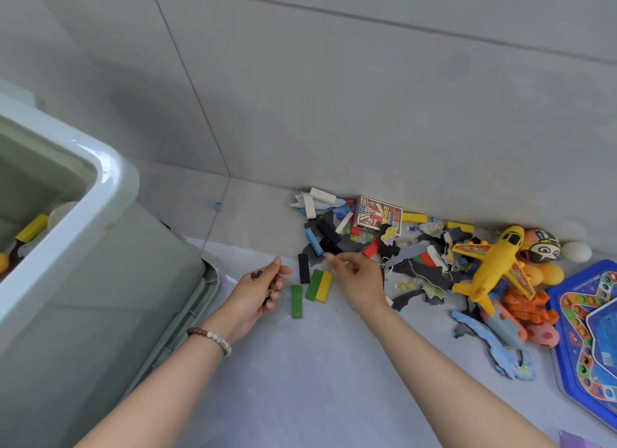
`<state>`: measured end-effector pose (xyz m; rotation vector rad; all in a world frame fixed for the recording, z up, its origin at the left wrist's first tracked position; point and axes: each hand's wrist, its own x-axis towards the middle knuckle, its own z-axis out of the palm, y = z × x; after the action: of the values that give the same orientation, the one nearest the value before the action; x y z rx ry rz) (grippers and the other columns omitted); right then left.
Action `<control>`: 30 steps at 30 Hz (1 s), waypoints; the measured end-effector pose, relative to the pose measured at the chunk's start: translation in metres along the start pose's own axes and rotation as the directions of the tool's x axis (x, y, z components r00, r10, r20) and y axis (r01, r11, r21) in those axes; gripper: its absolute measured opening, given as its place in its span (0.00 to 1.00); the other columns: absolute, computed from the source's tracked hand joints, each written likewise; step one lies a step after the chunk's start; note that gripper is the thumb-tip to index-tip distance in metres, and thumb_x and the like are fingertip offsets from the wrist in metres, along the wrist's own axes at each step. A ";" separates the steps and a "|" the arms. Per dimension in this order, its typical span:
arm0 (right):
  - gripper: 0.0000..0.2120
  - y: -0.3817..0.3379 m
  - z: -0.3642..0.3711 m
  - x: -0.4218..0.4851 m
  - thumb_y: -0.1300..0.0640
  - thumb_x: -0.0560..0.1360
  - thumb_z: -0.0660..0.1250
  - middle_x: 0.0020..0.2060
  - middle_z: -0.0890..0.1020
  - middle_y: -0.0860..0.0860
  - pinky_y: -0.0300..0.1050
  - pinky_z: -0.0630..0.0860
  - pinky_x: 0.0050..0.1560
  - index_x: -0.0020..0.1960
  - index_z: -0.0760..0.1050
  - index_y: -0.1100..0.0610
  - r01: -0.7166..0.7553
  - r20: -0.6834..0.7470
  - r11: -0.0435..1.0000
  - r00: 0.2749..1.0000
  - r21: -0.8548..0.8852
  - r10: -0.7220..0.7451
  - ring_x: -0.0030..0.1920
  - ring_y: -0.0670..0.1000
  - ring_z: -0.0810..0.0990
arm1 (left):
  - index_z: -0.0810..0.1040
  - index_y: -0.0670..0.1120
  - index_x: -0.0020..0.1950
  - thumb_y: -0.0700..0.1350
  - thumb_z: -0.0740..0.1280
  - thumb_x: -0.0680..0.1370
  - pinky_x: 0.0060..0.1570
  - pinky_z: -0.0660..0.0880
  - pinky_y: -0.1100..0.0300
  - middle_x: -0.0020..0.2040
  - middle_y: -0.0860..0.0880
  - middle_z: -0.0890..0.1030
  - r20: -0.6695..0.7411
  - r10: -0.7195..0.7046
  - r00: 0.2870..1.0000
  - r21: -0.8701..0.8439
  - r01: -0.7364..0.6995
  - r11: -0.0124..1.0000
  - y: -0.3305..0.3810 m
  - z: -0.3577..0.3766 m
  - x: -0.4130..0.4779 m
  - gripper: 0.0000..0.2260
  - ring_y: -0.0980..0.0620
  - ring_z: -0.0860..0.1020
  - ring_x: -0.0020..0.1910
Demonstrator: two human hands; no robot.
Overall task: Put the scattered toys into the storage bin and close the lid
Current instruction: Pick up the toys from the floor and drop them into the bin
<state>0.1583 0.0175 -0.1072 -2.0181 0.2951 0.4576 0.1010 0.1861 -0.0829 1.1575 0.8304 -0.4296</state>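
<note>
Low in the middle of the frame, both hands work the near edge of the toy heap on the floor (pixel 300 381). The step in hand is gathering, and most of the task looks undone. The storage bin (pixel 110 180) stands open at the left of the frame with a yellow block (pixel 31 229) and a few other things inside. Its lid (pixel 208 280) lies on the floor at the bin's foot.

The left hand (pixel 257 294) is cupped, its fingers (pixel 277 264) curled round some small dark pieces (pixel 257 275). The right hand (pixel 359 280) reaches over the blocks with its fingers (pixel 334 258) drawn narrow. They are blurred, so I cannot tell whether they pinch anything.

Three loose toys lie between the two hands. A green block (pixel 296 301) is just beside the left fingers. A green and yellow pair (pixel 319 285) sits just under the right fingers, with a black block (pixel 303 268) beside it. The bulk of the heap spreads toward the right of the frame, among it a yellow aeroplane (pixel 494 267) and a blue game board (pixel 594 330).

As I judge it, the next move calls for closing on one of these near blocks. The handful then has to be carried left and up over the bin's rim, since the left hand looks close to full.
</note>
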 end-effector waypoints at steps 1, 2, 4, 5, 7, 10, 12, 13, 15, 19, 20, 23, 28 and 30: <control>0.11 -0.003 -0.003 -0.002 0.46 0.75 0.67 0.27 0.68 0.46 0.36 0.60 0.31 0.45 0.79 0.54 -0.109 0.020 0.973 0.994 0.206 0.107 0.29 0.45 0.65 | 0.77 0.44 0.46 0.52 0.61 0.80 0.21 0.61 0.69 0.29 0.53 0.68 0.002 0.000 1.000 0.002 0.000 1.000 0.000 0.000 0.000 0.12 0.59 0.64 0.24; 0.11 -0.006 -0.006 -0.004 0.47 0.76 0.65 0.25 0.67 0.46 0.38 0.59 0.30 0.44 0.78 0.55 -0.216 0.087 0.888 0.976 0.406 0.197 0.28 0.46 0.64 | 0.77 0.44 0.46 0.52 0.60 0.80 0.22 0.61 0.69 0.29 0.53 0.68 0.003 0.001 1.000 0.004 -0.001 1.000 0.000 0.001 0.000 0.12 0.59 0.65 0.24; 0.12 -0.012 -0.016 -0.006 0.50 0.79 0.60 0.26 0.66 0.48 0.38 0.58 0.27 0.41 0.73 0.56 -0.364 0.265 0.644 0.932 0.673 0.249 0.29 0.47 0.64 | 0.77 0.44 0.46 0.52 0.60 0.80 0.22 0.61 0.69 0.29 0.52 0.68 0.003 0.003 1.000 0.006 -0.003 1.000 0.001 0.002 0.000 0.12 0.58 0.64 0.24; 0.13 -0.015 -0.021 -0.005 0.52 0.78 0.58 0.28 0.67 0.49 0.37 0.60 0.25 0.39 0.71 0.56 -0.397 0.320 0.564 0.918 0.724 0.235 0.30 0.48 0.66 | 0.77 0.44 0.46 0.52 0.60 0.80 0.22 0.61 0.69 0.29 0.52 0.68 0.003 0.003 1.000 0.008 -0.003 1.000 0.001 0.003 0.000 0.12 0.58 0.64 0.24; 0.14 -0.017 -0.032 0.000 0.52 0.78 0.57 0.31 0.70 0.51 0.36 0.64 0.23 0.36 0.70 0.56 -0.404 0.344 0.520 0.915 0.752 0.213 0.31 0.49 0.69 | 0.77 0.44 0.46 0.51 0.60 0.80 0.21 0.61 0.69 0.29 0.52 0.69 0.007 0.003 1.000 0.008 -0.003 1.000 0.002 0.006 0.000 0.12 0.58 0.64 0.24; 0.17 -0.019 -0.051 0.011 0.46 0.79 0.59 0.24 0.66 0.47 0.36 0.60 0.21 0.37 0.71 0.55 -0.332 0.226 0.650 0.943 0.683 0.244 0.26 0.46 0.66 | 0.76 0.44 0.45 0.51 0.60 0.80 0.21 0.60 0.69 0.30 0.52 0.68 0.020 0.008 1.000 0.002 -0.008 1.000 0.005 0.015 0.001 0.12 0.59 0.64 0.23; 0.14 -0.014 -0.066 0.018 0.47 0.79 0.60 0.22 0.64 0.47 0.35 0.57 0.21 0.43 0.74 0.56 -0.237 0.084 0.815 0.970 0.529 0.227 0.23 0.45 0.62 | 0.77 0.44 0.45 0.51 0.60 0.80 0.21 0.61 0.69 0.30 0.51 0.68 0.031 0.008 1.000 0.010 -0.008 1.000 0.006 0.021 0.002 0.12 0.58 0.64 0.24; 0.12 -0.010 -0.072 0.021 0.48 0.78 0.61 0.22 0.64 0.47 0.35 0.58 0.21 0.46 0.74 0.56 -0.189 0.022 0.877 0.979 0.443 0.200 0.23 0.45 0.62 | 0.77 0.44 0.45 0.51 0.60 0.80 0.21 0.61 0.69 0.30 0.51 0.68 0.035 0.006 0.999 0.015 -0.007 1.000 0.007 0.024 0.002 0.12 0.58 0.64 0.25; 0.11 0.001 -0.082 0.027 0.48 0.78 0.62 0.25 0.66 0.49 0.35 0.60 0.21 0.51 0.74 0.56 -0.116 -0.073 0.943 0.987 0.312 0.146 0.25 0.47 0.62 | 0.77 0.44 0.45 0.51 0.60 0.80 0.21 0.61 0.69 0.30 0.51 0.68 0.041 0.003 0.999 0.021 -0.004 1.000 0.008 0.029 0.004 0.12 0.58 0.64 0.25; 0.10 0.016 -0.088 0.038 0.51 0.78 0.63 0.27 0.68 0.50 0.38 0.63 0.26 0.53 0.71 0.58 -0.021 -0.124 0.980 0.991 0.200 0.046 0.26 0.47 0.63 | 0.77 0.44 0.45 0.51 0.60 0.80 0.21 0.60 0.69 0.30 0.52 0.68 0.047 -0.003 0.999 0.025 0.002 1.000 0.007 0.036 0.006 0.13 0.58 0.64 0.24; 0.11 0.020 -0.087 0.041 0.51 0.78 0.63 0.28 0.69 0.50 0.40 0.64 0.28 0.53 0.71 0.58 -0.010 -0.116 0.989 0.993 0.151 0.027 0.26 0.47 0.64 | 0.77 0.44 0.45 0.51 0.60 0.80 0.21 0.60 0.69 0.29 0.52 0.68 0.046 -0.004 0.999 0.028 0.002 1.000 0.007 0.038 0.006 0.13 0.58 0.64 0.23; 0.10 0.027 -0.084 0.051 0.52 0.77 0.64 0.32 0.72 0.49 0.40 0.63 0.30 0.53 0.70 0.57 -0.016 -0.073 0.998 0.997 0.061 0.020 0.28 0.47 0.67 | 0.77 0.44 0.45 0.51 0.60 0.80 0.21 0.60 0.69 0.29 0.52 0.68 0.047 -0.007 0.999 0.037 0.005 0.999 0.004 0.039 0.007 0.13 0.58 0.64 0.24; 0.12 0.024 -0.078 0.065 0.49 0.76 0.65 0.37 0.74 0.48 0.44 0.70 0.40 0.53 0.70 0.56 -0.087 -0.024 0.995 0.996 -0.049 0.086 0.37 0.49 0.72 | 0.77 0.44 0.44 0.51 0.60 0.80 0.21 0.60 0.68 0.29 0.52 0.68 0.037 -0.016 0.999 0.033 0.015 0.999 0.002 0.037 0.009 0.13 0.58 0.64 0.24; 0.10 0.022 -0.077 0.067 0.50 0.77 0.64 0.37 0.74 0.48 0.45 0.71 0.43 0.52 0.69 0.56 -0.103 -0.021 0.991 0.995 -0.086 0.101 0.39 0.49 0.72 | 0.77 0.44 0.44 0.51 0.60 0.80 0.21 0.60 0.68 0.29 0.51 0.68 0.035 -0.015 0.999 0.030 0.014 0.999 0.002 0.037 0.009 0.13 0.58 0.64 0.24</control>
<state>0.2245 -0.0622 -0.1212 -2.0995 0.3961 0.5252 0.1211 0.1539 -0.0829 1.1690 0.8045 -0.4744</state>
